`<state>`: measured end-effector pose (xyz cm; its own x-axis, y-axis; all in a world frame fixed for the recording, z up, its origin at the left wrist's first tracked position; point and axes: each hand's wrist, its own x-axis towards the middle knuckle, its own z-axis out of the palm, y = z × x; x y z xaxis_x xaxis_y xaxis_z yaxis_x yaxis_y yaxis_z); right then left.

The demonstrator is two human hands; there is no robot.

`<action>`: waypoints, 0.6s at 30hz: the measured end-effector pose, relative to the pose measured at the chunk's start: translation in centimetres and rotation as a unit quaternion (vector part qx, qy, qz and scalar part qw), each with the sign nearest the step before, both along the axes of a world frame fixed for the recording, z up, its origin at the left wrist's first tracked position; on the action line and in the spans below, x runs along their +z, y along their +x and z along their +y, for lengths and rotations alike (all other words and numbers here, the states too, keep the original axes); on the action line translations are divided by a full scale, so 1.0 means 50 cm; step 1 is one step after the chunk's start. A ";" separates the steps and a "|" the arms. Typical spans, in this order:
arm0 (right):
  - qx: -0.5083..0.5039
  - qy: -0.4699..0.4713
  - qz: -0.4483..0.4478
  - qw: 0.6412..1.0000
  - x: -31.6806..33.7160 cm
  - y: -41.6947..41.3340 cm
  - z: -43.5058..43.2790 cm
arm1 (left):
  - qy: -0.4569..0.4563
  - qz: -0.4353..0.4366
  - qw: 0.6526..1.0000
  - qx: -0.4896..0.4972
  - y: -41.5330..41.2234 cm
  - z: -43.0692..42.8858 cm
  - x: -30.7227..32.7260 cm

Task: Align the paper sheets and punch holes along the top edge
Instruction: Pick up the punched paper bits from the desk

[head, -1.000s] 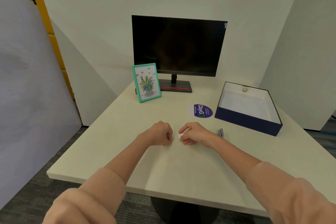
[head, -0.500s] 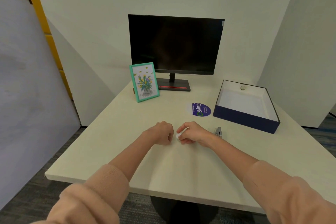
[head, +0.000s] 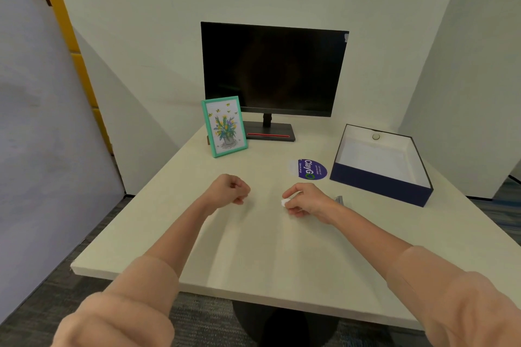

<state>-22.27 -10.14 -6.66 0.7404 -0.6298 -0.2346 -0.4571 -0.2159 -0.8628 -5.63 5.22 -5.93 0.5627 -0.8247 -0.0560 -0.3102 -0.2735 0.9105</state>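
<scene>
My left hand (head: 229, 189) hovers over the middle of the cream table (head: 253, 248), fingers curled into a loose fist with nothing in it. My right hand (head: 306, 199) is a short way to its right and pinches a small white object (head: 284, 202) between thumb and fingers. A small grey metal tool (head: 339, 200), mostly hidden behind my right wrist, lies on the table. White paper sheets (head: 372, 156) lie inside the open navy box (head: 377, 184) at the right.
A dark monitor (head: 273, 69) stands at the back of the table, with a teal-framed flower picture (head: 224, 126) leaning in front of it. A purple and white round sticker (head: 308, 169) lies near the box. White partition walls close in the back and right.
My two hands have drawn apart: the left moved left, the right stayed near its spot with the white object. The camera shifted slightly.
</scene>
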 end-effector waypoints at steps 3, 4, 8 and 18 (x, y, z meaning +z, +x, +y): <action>-0.022 -0.008 -0.016 1.000 0.015 -0.020 -0.006 | -0.020 0.006 1.000 -0.015 -0.035 -0.028 0.013; -0.030 -0.015 -0.019 0.999 0.023 -0.030 -0.008 | -0.025 0.005 0.999 -0.022 -0.051 -0.046 0.016; -0.090 -0.037 -0.046 0.994 0.060 -0.105 -0.020 | -0.043 -0.014 0.996 -0.075 -0.143 -0.138 0.028; -0.282 -0.085 -0.073 0.953 0.096 -0.467 -0.084 | -0.056 -0.031 0.966 -0.251 -0.507 -0.320 0.042</action>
